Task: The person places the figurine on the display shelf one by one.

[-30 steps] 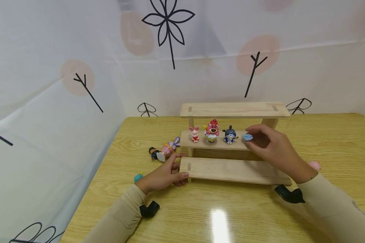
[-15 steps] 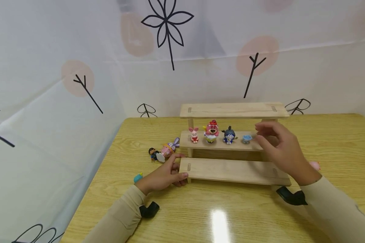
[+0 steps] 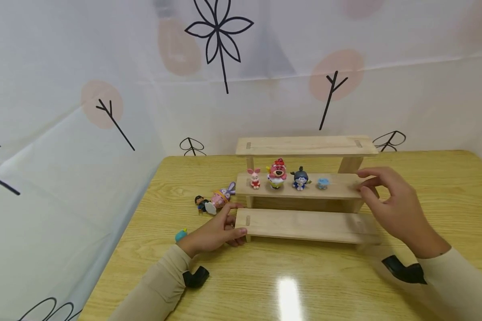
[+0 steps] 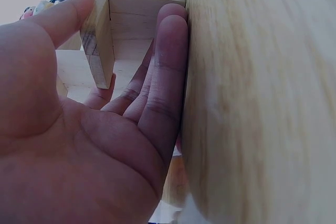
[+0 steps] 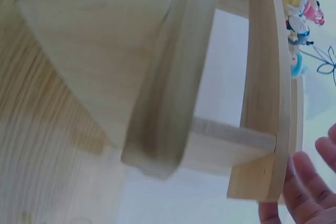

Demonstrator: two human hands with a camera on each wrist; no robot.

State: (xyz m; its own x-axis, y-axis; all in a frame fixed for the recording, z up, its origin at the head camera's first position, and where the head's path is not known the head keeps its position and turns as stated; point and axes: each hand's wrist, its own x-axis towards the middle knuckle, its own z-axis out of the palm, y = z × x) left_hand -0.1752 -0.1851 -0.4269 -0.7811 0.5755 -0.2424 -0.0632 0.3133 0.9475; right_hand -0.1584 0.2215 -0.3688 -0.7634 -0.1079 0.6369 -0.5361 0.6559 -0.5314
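the three-tier wooden shelf [image 3: 305, 225] stands on the wood-grain tabletop [image 3: 329, 276] and looks stiff and fairly light, so it would probably slide or tip under an uneven push; the board ends are the sensible places to take hold. the left hand [image 3: 218, 229] pinches the left end of the lowest board, thumb at the front edge and a fingertip at the back. the right hand [image 3: 395, 205] has its thumb and fingers apart around the right end of the middle board [image 3: 341, 185]; whether they press the wood i cannot tell. upright along that board, from the left, are a pink piglet figure [image 3: 255, 180], a pink bear figure [image 3: 277, 174], a dark-capped blue figure [image 3: 300, 180] and a small light-blue figure [image 3: 323, 183], likely hard, light plastic, easily knocked over and best pinched at the sides. the top board [image 3: 301, 145] rises behind them, leaving the front the easier approach. left of the shelf lie a rabbit-eared figure [image 3: 221, 199] and a dark-haired figure [image 3: 201, 203], with a teal toy [image 3: 180, 235] partly hidden by the left wrist.
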